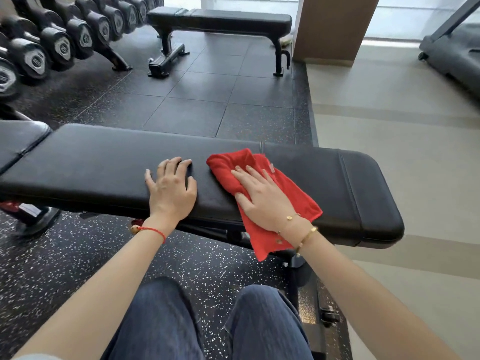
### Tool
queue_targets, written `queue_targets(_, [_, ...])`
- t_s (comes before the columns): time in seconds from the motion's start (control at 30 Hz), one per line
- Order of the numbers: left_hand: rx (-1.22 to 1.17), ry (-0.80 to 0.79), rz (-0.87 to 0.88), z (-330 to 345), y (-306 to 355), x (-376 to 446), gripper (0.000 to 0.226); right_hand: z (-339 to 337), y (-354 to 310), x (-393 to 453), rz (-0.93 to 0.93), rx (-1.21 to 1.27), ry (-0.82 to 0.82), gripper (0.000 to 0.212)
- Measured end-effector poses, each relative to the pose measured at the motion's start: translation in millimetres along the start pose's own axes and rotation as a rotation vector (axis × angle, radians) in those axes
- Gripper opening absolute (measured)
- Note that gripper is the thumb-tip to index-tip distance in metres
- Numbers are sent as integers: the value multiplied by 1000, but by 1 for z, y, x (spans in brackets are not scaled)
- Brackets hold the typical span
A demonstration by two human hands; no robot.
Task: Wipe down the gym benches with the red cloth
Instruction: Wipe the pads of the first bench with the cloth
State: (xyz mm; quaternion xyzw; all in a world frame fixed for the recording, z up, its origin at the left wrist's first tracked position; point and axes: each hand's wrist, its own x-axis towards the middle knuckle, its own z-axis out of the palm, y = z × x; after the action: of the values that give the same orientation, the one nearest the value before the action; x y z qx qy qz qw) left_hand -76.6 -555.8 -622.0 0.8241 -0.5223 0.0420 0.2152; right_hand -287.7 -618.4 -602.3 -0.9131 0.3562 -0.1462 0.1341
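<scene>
A long black padded bench (337,183) stretches across the view in front of me. The red cloth (291,188) lies spread on its pad right of centre, one corner hanging over the near edge. My right hand (262,196) presses flat on the cloth with straight fingers. My left hand (171,188) rests on the bare pad just left of the cloth, fingers spread and slightly bent. A second black flat bench (220,20) stands further back on the dark floor.
A rack of black dumbbells (59,40) runs along the far left. A brown pillar (335,27) rises at the back right, with a treadmill (452,50) beyond it on the pale floor. My knees (207,323) are close under the near bench.
</scene>
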Motion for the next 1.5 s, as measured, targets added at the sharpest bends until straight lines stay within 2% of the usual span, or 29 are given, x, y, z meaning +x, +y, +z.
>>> queue_targets(0.13, [19,22,0,2,-1,0,43,-6,19,9,88,-40,-9,55])
queue_targets(0.27, [29,27,-9,3,0,1,43,-1,15,58,207,-78,-40,58])
queue_targets(0.4, [37,33,-15,2,1,0,43,8,-12,82,150,-42,-103,58])
queue_targets(0.6, [24,40,-10,0,0,-1,44,12,-27,28,-2,-48,-57,57])
queue_targets(0.77, [14,30,-9,0,-1,-2,43,-2,1,5,87,-73,-7,55])
queue_targets(1.0, [11,28,-20,1,1,-2,43,1,0,67,258,-67,-35,56])
queue_targets(1.1, [4,36,-16,0,1,-2,43,5,-11,65,193,-62,-57,55])
queue_targets(1.27, [-9,39,-7,1,-1,-2,43,2,-15,2,55,-78,-5,54])
queue_targets(1.5, [-12,14,10,-2,1,-2,44,-11,18,-21,250,-143,95,51])
